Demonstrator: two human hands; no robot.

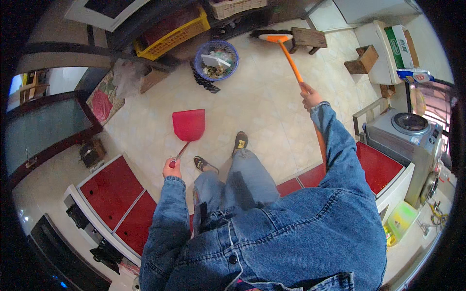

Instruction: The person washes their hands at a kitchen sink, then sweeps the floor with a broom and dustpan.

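Observation:
My left hand (172, 168) is closed on the handle of a red dustpan (189, 124), whose pan points away from me over the tiled floor. With my right hand (309, 97) I grip the orange handle of a broom (290, 62). The broom's head, with dark bristles, lies on the floor at the upper right, beside a small wooden stool (309, 37). Between the two tools, farther off, stands a blue-rimmed trash basket (236, 65) holding mixed waste and a white piece on top. A dark striped cloth (205, 82) lies against its near side.
A yellow plastic crate (174, 36) is at the upper left. Wooden boxes (360, 62) sit at the right, near a washing machine (404, 134). Red-fronted cabinets (113, 187) stand near me on both sides. A patterned mat (113, 83) lies by the glass door at left.

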